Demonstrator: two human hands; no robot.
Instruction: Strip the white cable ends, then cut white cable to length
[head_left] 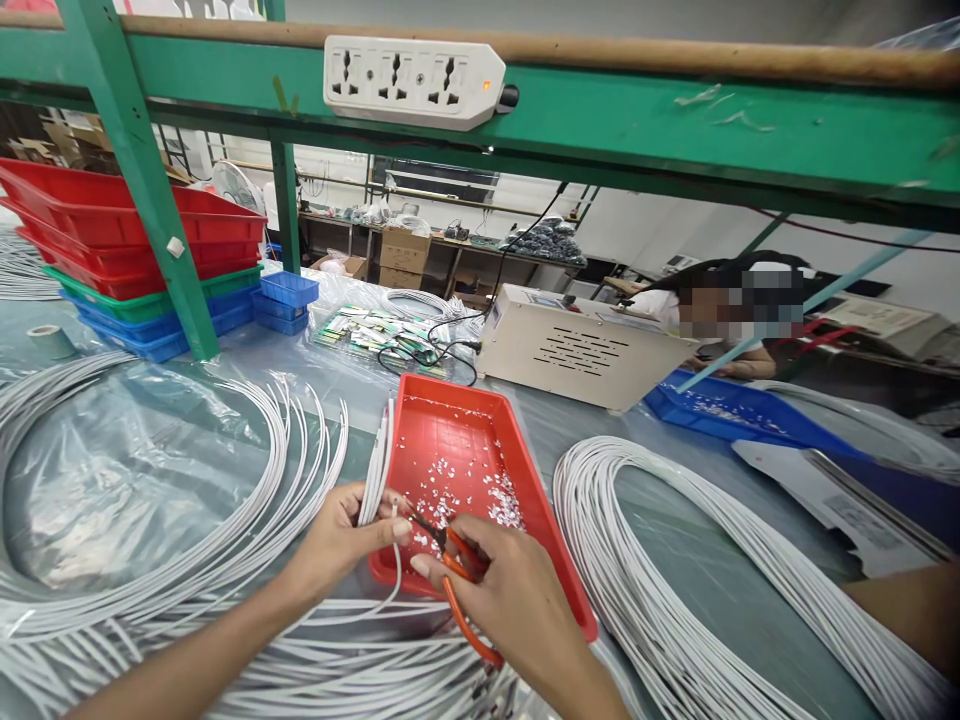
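Observation:
My left hand [341, 540] pinches the end of a white cable [375, 470] over the near left corner of a red tray [480, 430]. My right hand [506, 595] is closed round small cutters with orange handles [459, 575], whose tip sits beside the cable end. White cut scraps [480, 490] lie scattered in the tray. A bundle of white cables [217, 560] curves across the table on the left and passes under my forearms.
Another coil of white cables [675, 600] lies right of the tray. Behind it stand a beige box unit [577, 350] and a blue tray [735, 410], where another person sits. Stacked red, green and blue trays [135, 260] and a green frame with a power strip [412, 80] are at the back.

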